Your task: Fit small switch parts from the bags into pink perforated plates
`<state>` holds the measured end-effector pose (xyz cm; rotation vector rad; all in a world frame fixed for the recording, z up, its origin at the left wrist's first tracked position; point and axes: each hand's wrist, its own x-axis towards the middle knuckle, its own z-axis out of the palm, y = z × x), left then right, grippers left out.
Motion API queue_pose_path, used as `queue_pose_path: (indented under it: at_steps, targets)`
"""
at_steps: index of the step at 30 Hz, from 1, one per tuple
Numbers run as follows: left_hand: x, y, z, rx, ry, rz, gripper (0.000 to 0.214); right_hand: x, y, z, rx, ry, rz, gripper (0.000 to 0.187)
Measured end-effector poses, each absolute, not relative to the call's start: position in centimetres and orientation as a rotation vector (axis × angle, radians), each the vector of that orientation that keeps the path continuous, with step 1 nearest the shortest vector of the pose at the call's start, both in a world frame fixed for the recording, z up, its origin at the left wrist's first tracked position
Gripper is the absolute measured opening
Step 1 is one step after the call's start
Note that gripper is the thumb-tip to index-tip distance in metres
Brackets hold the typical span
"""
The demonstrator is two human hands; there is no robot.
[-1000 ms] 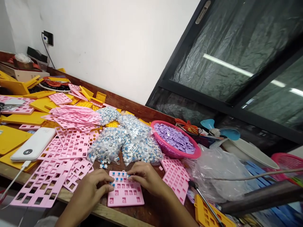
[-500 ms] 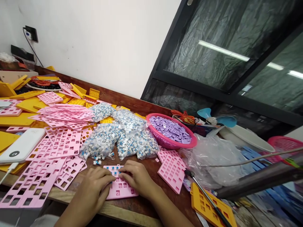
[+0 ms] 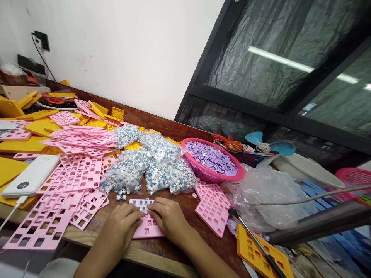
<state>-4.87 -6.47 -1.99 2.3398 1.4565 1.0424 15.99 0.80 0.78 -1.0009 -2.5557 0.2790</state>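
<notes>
A small pink switch plate [image 3: 145, 227] lies flat near the front edge of the wooden table [image 3: 185, 247], with a row of blue switches along its far edge. My left hand [image 3: 123, 224] rests on its left side with fingers curled and pressing down. My right hand [image 3: 166, 218] covers its right part, fingertips pinched together on the row of switches; what they pinch is hidden. Clear bags of blue-and-white switches [image 3: 145, 168] lie just beyond the plate.
Pink plates [image 3: 72, 181] and yellow plates [image 3: 26, 143] are piled at left, with a white power bank [image 3: 30, 175]. A pink basket of purple keycaps [image 3: 213, 160], another pink plate [image 3: 213, 208], a plastic bag [image 3: 266, 197], a screwdriver [image 3: 249, 239] and a yellow plate [image 3: 261, 256] lie at right.
Both hands have closed in over the small pink plate and cover more of it than a second ago. The view shifted, so the table contents sit slightly lower left.
</notes>
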Motion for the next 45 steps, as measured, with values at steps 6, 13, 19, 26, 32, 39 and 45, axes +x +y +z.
queue_pose_path:
  at_steps: [6, 13, 19, 26, 32, 39, 45]
  targets:
    - [-4.6, -6.0, -2.9, 2.405, 1.476, 1.139, 0.025, 15.9, 0.7, 0.9, -0.944, -2.423, 0.402, 0.012]
    - [-3.7, -5.5, -1.5, 2.249, 1.523, 1.045, 0.028, 12.9, 3.7, 1.8, -0.990, -2.462, 0.341, 0.016]
    - [-3.8, -5.4, -0.9, 2.055, 1.543, 1.025, 0.026, 9.0, 6.4, 3.4, -1.090, -2.835, 0.133, 0.014]
    - [-4.4, -5.7, -0.8, 1.954, 1.612, 1.021, 0.021, 8.3, 8.0, 3.5, -1.176, -2.795, 0.264, 0.009]
    - [-3.8, -6.1, -0.9, 2.146, 1.744, 0.974, 0.024, 11.7, 7.4, 4.3, -1.193, -2.640, 0.359, 0.006]
    - [-0.5, -8.0, -0.8, 2.393, 2.042, 0.850, 0.027, 17.2, 4.2, 4.2, -1.066, -2.306, 0.771, 0.024]
    - [0.2, -8.8, -0.9, 2.399, 1.920, 0.939, 0.022, 18.0, 3.9, 2.9, -0.949, -2.279, 0.937, 0.022]
